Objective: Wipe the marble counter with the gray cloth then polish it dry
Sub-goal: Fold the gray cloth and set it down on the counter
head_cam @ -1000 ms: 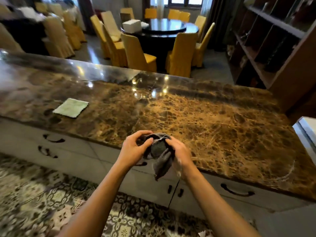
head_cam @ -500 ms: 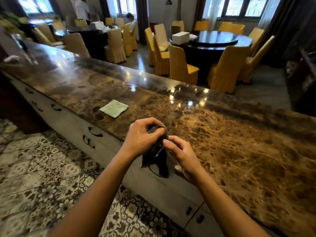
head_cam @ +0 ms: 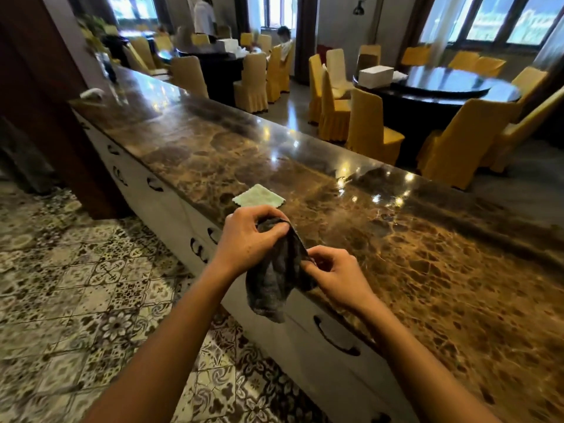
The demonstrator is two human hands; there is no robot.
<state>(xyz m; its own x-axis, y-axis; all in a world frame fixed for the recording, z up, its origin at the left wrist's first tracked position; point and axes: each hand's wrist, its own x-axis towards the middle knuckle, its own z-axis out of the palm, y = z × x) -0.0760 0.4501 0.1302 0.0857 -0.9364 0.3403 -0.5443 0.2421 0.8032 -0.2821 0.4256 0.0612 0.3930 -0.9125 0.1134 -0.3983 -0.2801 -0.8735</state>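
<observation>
Left hand [head_cam: 247, 239] & right hand [head_cam: 337, 277] both pinch the gray cloth [head_cam: 274, 279] above the bench [head_cam: 396, 239] edge. Should open it flat w/ 2 hands, then press down.

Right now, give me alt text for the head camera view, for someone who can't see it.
Two bare hands, left hand and right hand, hold a gray cloth in the air at the near edge of a glossy brown marble counter. A pale green cloth lies flat on the counter beyond them; yellow-covered chairs fill the dining room behind.
</observation>
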